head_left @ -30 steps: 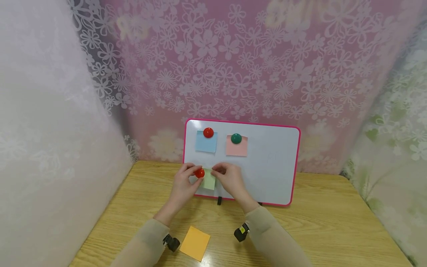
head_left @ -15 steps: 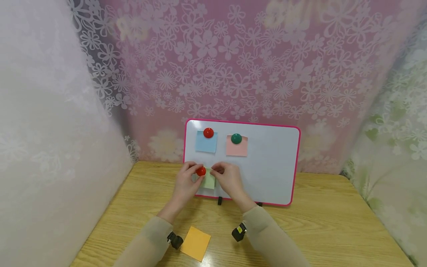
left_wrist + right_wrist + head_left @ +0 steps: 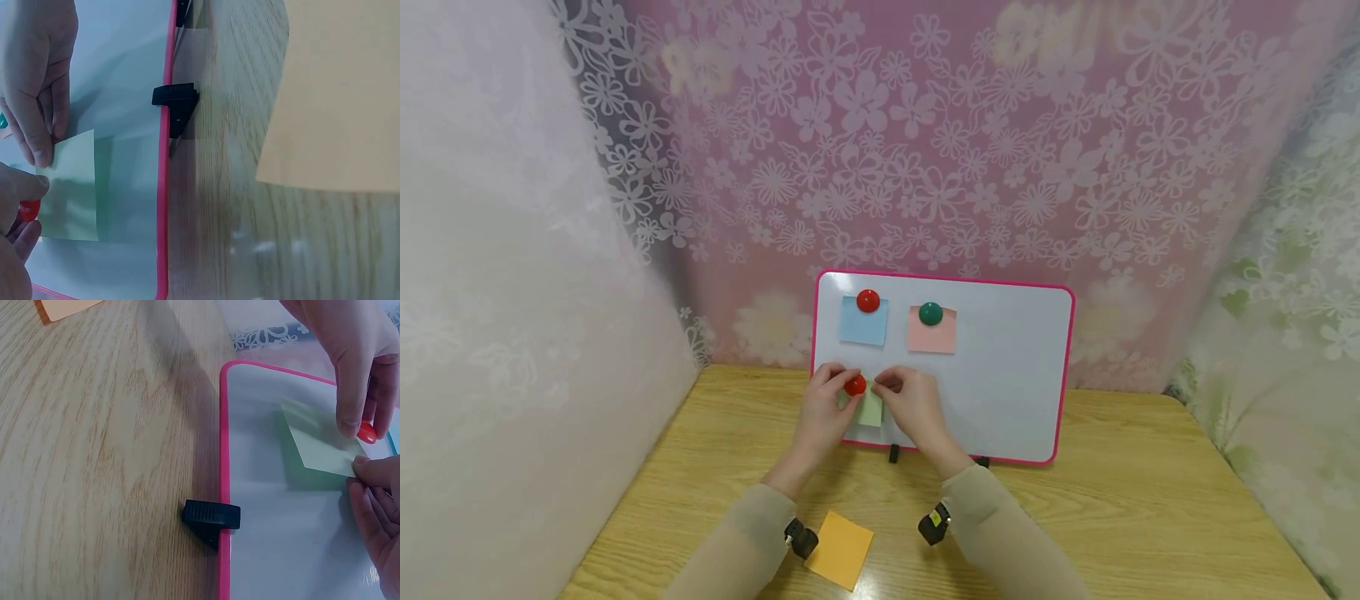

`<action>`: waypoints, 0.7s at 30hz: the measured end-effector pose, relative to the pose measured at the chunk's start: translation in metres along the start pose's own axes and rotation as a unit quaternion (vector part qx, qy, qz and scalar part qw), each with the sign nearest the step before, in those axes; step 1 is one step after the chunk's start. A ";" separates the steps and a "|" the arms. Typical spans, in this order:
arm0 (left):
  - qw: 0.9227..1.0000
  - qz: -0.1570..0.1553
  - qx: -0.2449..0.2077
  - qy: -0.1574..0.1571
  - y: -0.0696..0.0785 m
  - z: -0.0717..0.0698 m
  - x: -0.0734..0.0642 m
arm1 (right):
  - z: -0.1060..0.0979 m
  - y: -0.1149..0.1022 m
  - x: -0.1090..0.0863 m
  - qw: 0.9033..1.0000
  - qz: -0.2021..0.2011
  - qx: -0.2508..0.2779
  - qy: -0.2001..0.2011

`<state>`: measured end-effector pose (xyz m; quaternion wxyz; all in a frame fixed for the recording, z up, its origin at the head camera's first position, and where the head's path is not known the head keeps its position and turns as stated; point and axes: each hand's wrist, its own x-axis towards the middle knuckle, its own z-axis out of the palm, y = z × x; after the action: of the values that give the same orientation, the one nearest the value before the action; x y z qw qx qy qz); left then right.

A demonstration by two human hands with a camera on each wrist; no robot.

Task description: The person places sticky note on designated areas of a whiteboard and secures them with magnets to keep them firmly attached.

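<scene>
A pale green sticky note (image 3: 871, 408) lies against the lower left of a pink-framed whiteboard (image 3: 1000, 375). My left hand (image 3: 822, 412) pinches a round red magnet (image 3: 854, 385) between thumb and fingers at the note's upper edge. In the left wrist view the magnet (image 3: 29, 210) shows between the fingertips, partly hidden by them. My right hand (image 3: 916, 404) pinches the note's upper right corner between thumb and finger. Seen from the right wrist, the note (image 3: 322, 440) stands a little off the board at its lower edge and casts a shadow.
Higher on the board are a blue note (image 3: 862, 327) under a red magnet (image 3: 868, 301) and a pink note (image 3: 932, 337) under a green magnet (image 3: 931, 314). An orange note (image 3: 841, 550) lies on the wooden table (image 3: 1150, 500). Black feet (image 3: 894, 453) support the board.
My left hand has shifted slightly right with the red magnet, further over the green note's top edge. My right hand keeps its pinch on the corner, nearly still.
</scene>
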<state>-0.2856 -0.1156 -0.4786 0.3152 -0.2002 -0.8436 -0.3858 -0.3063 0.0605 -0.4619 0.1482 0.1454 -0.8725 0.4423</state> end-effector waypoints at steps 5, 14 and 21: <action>1.000 0.006 0.013 0.008 -0.001 0.004 0.001 | 0.002 0.000 0.001 1.000 -0.005 0.001 0.006; 0.999 0.001 0.027 0.019 0.004 0.005 0.001 | 0.003 0.001 0.001 1.000 -0.015 -0.001 0.012; 0.998 0.025 0.042 0.036 0.001 0.009 0.002 | 0.003 -0.001 0.000 1.000 -0.012 -0.005 0.014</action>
<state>-0.2902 -0.1076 -0.4812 0.3631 -0.1935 -0.8418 -0.3494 -0.3068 0.0578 -0.4626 0.1667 0.1488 -0.8708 0.4379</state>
